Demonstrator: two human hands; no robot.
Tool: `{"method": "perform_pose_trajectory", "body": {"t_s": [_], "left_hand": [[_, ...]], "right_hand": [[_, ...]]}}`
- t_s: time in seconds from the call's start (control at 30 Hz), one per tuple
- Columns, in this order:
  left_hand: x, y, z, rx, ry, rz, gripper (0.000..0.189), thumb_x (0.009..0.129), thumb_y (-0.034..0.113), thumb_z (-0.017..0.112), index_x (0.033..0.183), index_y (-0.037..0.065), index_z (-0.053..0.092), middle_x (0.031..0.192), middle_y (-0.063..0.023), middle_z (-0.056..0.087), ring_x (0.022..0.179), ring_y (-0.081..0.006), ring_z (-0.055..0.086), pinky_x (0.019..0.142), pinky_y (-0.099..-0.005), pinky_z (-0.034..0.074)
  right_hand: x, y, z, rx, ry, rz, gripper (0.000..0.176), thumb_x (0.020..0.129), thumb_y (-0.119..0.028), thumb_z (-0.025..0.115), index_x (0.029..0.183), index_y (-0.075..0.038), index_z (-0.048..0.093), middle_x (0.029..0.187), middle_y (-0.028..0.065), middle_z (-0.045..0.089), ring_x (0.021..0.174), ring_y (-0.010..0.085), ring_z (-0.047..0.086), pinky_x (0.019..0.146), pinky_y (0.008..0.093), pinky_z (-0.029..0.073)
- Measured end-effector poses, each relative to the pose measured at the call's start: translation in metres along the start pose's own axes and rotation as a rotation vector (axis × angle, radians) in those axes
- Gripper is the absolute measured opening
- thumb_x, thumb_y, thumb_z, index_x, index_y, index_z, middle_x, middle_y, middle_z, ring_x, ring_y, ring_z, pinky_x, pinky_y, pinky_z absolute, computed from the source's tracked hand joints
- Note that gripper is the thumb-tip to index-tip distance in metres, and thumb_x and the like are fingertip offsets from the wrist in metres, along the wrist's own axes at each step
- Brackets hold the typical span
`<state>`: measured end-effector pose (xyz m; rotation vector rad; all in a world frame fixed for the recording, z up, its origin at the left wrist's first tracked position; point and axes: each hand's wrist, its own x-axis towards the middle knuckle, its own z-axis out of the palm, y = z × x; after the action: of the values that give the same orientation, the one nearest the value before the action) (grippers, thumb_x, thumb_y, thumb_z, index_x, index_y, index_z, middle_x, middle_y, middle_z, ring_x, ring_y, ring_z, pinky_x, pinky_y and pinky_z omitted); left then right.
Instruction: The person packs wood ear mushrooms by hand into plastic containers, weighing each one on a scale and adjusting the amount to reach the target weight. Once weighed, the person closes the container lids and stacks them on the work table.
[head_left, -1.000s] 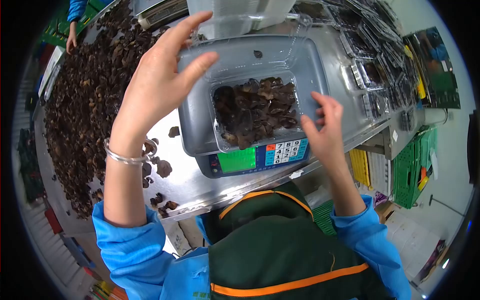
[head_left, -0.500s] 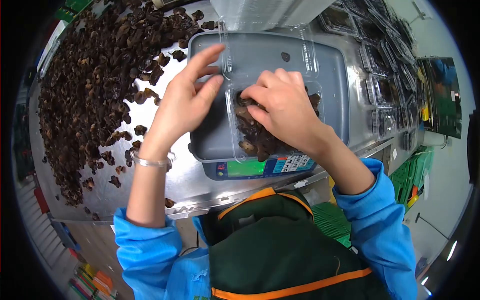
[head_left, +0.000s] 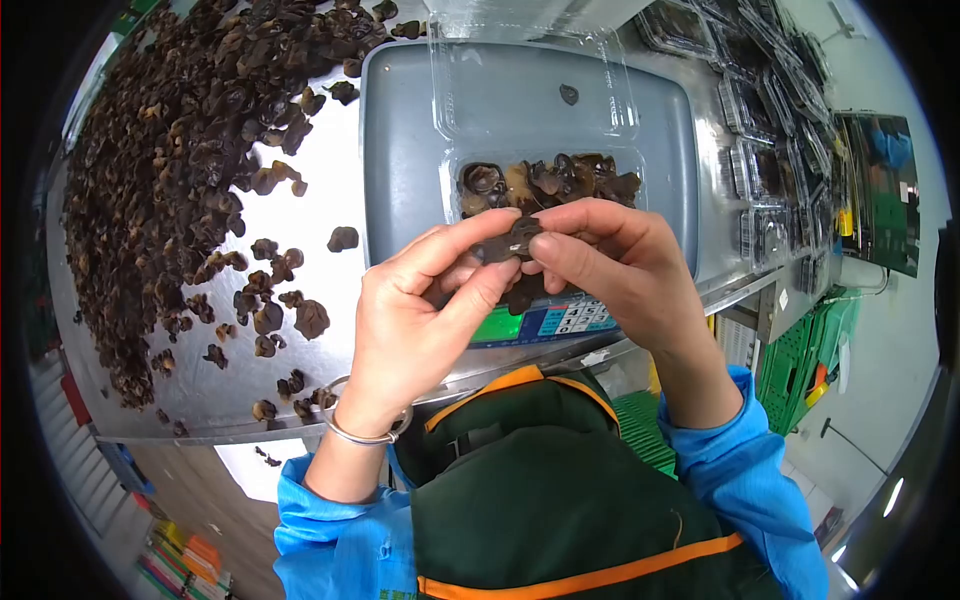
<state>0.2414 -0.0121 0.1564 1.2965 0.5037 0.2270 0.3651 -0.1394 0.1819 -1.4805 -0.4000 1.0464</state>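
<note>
- We count one grey tub (head_left: 405,150) on one scale (head_left: 565,322); one open clear container (head_left: 545,143) of dark pieces (head_left: 565,180) sits in the tub.
- One heap (head_left: 180,170) of similar pieces spreads over the surface (head_left: 320,185) at left; clear boxes (head_left: 765,180) at right overlap too much to count.
- Our two hands, left hand (head_left: 405,320) and right hand (head_left: 620,270), fingers curled, together pinch one crinkled piece (head_left: 510,240) above the container's near side.

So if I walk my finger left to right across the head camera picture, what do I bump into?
Dark pile → left hand → dark piece → right hand → stacked boxes → dark panel.
</note>
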Motion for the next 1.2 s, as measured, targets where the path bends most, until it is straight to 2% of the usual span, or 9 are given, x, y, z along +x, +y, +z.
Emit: {"method": "perform_pose_trajectory", "body": {"t_s": [0.17, 0.23, 0.43, 0.5, 0.53, 0.87, 0.93, 1.07, 1.2], "left_hand": [[-0.006, 0.010, 0.004, 0.095, 0.009, 0.093, 0.030, 0.080, -0.002, 0.060, 0.110, 0.000, 0.061, 0.086, -0.0033, 0.060, 0.074, -0.0049, 0.056, 0.066, -0.0175, 0.045], [-0.009, 0.013, 0.010, 0.027, 0.034, 0.069, 0.028, 0.080, -0.001, 0.060, 0.108, 0.000, 0.062, 0.084, -0.0043, 0.061, 0.074, -0.0060, 0.056, 0.066, -0.0186, 0.047], [-0.014, 0.014, 0.015, 0.257, 0.070, 0.191, 0.031, 0.078, -0.004, 0.058, 0.108, 0.001, 0.062, 0.088, -0.0076, 0.063, 0.073, -0.0070, 0.058, 0.065, -0.0200, 0.048], [-0.019, 0.018, 0.017, 0.260, 0.024, 0.104, 0.031, 0.082, -0.006, 0.053, 0.113, -0.003, 0.059, 0.097, -0.0086, 0.063, 0.078, -0.0109, 0.061, 0.075, -0.0241, 0.051], [-0.021, 0.019, 0.018, 0.157, 0.015, 0.053, 0.032, 0.083, -0.006, 0.052, 0.114, -0.003, 0.058, 0.099, -0.0095, 0.063, 0.077, -0.0105, 0.061, 0.074, -0.0239, 0.051], [-0.021, 0.020, 0.020, -0.122, 0.012, -0.033, 0.030, 0.084, -0.005, 0.052, 0.114, -0.002, 0.058, 0.095, -0.0094, 0.065, 0.081, -0.0094, 0.062, 0.075, -0.0215, 0.051], [-0.021, 0.019, 0.018, -0.132, -0.008, -0.043, 0.029, 0.085, -0.003, 0.054, 0.114, -0.002, 0.057, 0.093, -0.0099, 0.065, 0.079, -0.0102, 0.062, 0.074, -0.0225, 0.052], [-0.018, 0.017, 0.014, -0.144, -0.043, -0.081, 0.028, 0.087, -0.001, 0.055, 0.114, -0.002, 0.057, 0.093, -0.0107, 0.065, 0.078, -0.0120, 0.063, 0.074, -0.0244, 0.053], [-0.019, 0.021, 0.020, -0.323, 0.006, -0.127, 0.028, 0.087, 0.001, 0.056, 0.114, -0.005, 0.056, 0.095, -0.0115, 0.065, 0.079, -0.0146, 0.064, 0.075, -0.0262, 0.053]], "right_hand": [[-0.013, 0.000, 0.014, -0.066, 0.097, -0.086, 0.014, 0.082, -0.009, 0.064, 0.093, 0.001, 0.062, 0.078, 0.0038, 0.064, 0.071, 0.0078, 0.059, 0.062, 0.0205, 0.047], [-0.015, 0.009, 0.014, -0.212, 0.150, -0.289, 0.013, 0.081, -0.008, 0.065, 0.090, 0.000, 0.061, 0.079, 0.0036, 0.063, 0.071, 0.0084, 0.060, 0.063, 0.0210, 0.048], [-0.022, 0.015, 0.017, -0.282, 0.177, -0.361, 0.014, 0.082, -0.008, 0.064, 0.093, -0.001, 0.060, 0.078, 0.0039, 0.063, 0.073, 0.0092, 0.061, 0.065, 0.0222, 0.049], [-0.026, 0.009, 0.019, -0.188, 0.174, -0.259, 0.013, 0.083, -0.008, 0.063, 0.093, -0.001, 0.060, 0.078, 0.0041, 0.063, 0.073, 0.0093, 0.062, 0.066, 0.0223, 0.049], [-0.027, 0.006, 0.020, -0.095, 0.169, -0.159, 0.013, 0.083, -0.008, 0.062, 0.093, -0.001, 0.059, 0.078, 0.0043, 0.063, 0.074, 0.0093, 0.062, 0.066, 0.0223, 0.050], [-0.031, 0.015, 0.021, 0.019, 0.189, -0.206, 0.009, 0.085, -0.006, 0.060, 0.091, 0.000, 0.059, 0.080, 0.0044, 0.063, 0.075, 0.0091, 0.062, 0.067, 0.0220, 0.050], [-0.030, 0.018, 0.020, -0.040, 0.181, -0.317, 0.009, 0.084, -0.005, 0.060, 0.092, 0.000, 0.059, 0.082, 0.0032, 0.060, 0.076, 0.0090, 0.062, 0.067, 0.0215, 0.049], [-0.030, 0.020, 0.016, -0.160, 0.144, -0.341, 0.009, 0.084, -0.004, 0.060, 0.092, 0.000, 0.059, 0.083, 0.0024, 0.058, 0.077, 0.0089, 0.062, 0.067, 0.0213, 0.049], [-0.030, 0.023, 0.021, 0.043, 0.223, -0.284, 0.009, 0.086, -0.002, 0.058, 0.094, 0.000, 0.058, 0.085, 0.0036, 0.061, 0.078, 0.0083, 0.061, 0.068, 0.0208, 0.049]]}}
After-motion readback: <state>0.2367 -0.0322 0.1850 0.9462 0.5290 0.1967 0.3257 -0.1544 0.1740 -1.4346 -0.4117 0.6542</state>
